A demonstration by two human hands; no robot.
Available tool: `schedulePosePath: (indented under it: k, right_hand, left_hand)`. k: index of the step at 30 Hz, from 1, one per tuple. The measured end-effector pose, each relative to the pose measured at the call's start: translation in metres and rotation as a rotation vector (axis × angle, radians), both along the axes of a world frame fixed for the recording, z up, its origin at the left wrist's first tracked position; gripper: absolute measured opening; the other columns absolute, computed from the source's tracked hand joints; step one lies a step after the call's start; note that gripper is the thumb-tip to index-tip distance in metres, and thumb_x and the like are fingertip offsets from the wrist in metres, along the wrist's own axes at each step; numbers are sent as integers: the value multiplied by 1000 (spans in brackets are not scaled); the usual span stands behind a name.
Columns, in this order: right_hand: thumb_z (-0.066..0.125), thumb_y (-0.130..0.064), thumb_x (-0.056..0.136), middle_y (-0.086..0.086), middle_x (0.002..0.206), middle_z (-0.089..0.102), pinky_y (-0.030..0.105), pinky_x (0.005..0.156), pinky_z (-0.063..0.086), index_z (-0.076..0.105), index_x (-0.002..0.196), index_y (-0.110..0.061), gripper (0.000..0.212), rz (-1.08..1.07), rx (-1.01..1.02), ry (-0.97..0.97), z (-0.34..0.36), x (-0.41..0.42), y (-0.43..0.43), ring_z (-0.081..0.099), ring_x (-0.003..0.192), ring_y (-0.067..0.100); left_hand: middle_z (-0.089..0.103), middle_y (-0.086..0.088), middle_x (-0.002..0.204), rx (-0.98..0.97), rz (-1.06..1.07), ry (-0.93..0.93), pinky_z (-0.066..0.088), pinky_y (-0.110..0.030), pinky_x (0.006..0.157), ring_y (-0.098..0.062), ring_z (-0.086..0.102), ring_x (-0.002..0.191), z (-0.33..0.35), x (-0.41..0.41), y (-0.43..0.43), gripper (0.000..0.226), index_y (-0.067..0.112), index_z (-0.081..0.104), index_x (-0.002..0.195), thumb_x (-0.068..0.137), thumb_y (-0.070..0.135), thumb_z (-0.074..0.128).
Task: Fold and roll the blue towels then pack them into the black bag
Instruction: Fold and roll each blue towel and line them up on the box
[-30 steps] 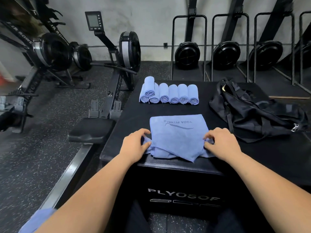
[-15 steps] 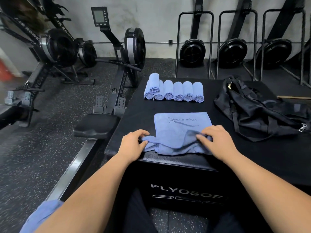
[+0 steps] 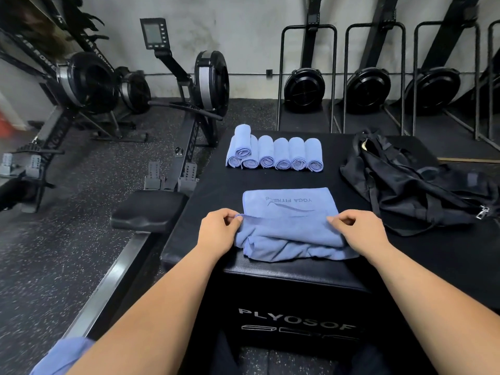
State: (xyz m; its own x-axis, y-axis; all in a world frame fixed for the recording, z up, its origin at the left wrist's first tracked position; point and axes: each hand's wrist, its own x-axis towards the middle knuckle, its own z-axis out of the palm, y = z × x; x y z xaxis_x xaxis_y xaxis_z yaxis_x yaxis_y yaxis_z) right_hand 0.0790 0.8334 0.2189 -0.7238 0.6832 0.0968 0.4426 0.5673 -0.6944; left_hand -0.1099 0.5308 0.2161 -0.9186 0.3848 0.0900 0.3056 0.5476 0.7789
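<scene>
While the left hand [image 3: 216, 231] pinches the left end of the fold in the one flat blue towel [image 3: 290, 232] on the plyo box [image 3: 213, 182], seven rolled towels [image 3: 281, 154] lie behind it, six in a row and one on top; the right hand [image 3: 361, 231] pinches the right end, and one black bag [image 3: 416, 185] lies right.

The flat towel [image 3: 290, 209] carries dark print, upside down from here, reading "YOGA FITNES", with the last letters unclear. The table's [image 3: 297, 293] front face reads "PLYOSOF", cut off at the right. The far-left rower [image 3: 86, 82] shows "ROWE" on its frame.
</scene>
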Motion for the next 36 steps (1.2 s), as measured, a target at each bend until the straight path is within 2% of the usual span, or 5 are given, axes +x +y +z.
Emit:
schedulePosePath:
  k: [14, 26, 29, 32, 36]
  right_hand:
    - [57, -21, 98, -5, 93, 71, 35, 82, 44, 69, 96, -25, 13, -132, 14, 38, 2, -64, 55, 62, 95, 24]
    - [60, -26, 93, -8, 86, 71, 36, 81, 46, 65, 92, -29, 7, -233, -42, -36, -34, -99, 71, 65, 94, 28]
    - [61, -42, 96, -11, 81, 68, 39, 86, 50, 67, 98, -31, 12, -241, -31, -54, -36, -106, 71, 65, 92, 25]
    - [62, -57, 92, -12, 85, 67, 44, 93, 52, 67, 107, -38, 25, -247, -9, -102, -38, -114, 74, 65, 95, 24]
    - [65, -54, 92, -12, 84, 65, 45, 91, 53, 69, 108, -42, 20, -263, 20, -105, -39, -119, 73, 66, 95, 26]
  left_hand:
    - [71, 13, 78, -24, 74, 60, 56, -38, 85, -13, 68, 81, 12, -69, 54, 7, 31, 74, 88, 94, 35, 74]
    - [65, 17, 74, -166, 98, 150, 49, -39, 83, -17, 66, 84, -36, -95, 92, 11, 37, 65, 88, 98, 40, 65]
    - [64, 18, 70, -135, 119, 210, 50, -42, 81, -15, 63, 79, -46, -96, 94, 9, 40, 64, 88, 97, 41, 64]
    - [64, 17, 77, -150, 117, 222, 50, -43, 85, -15, 64, 86, -52, -100, 95, 11, 38, 70, 105, 97, 43, 63]
    - [64, 10, 92, -287, 107, 277, 47, -43, 83, -19, 62, 95, -53, -102, 97, 23, 39, 71, 117, 100, 48, 58]
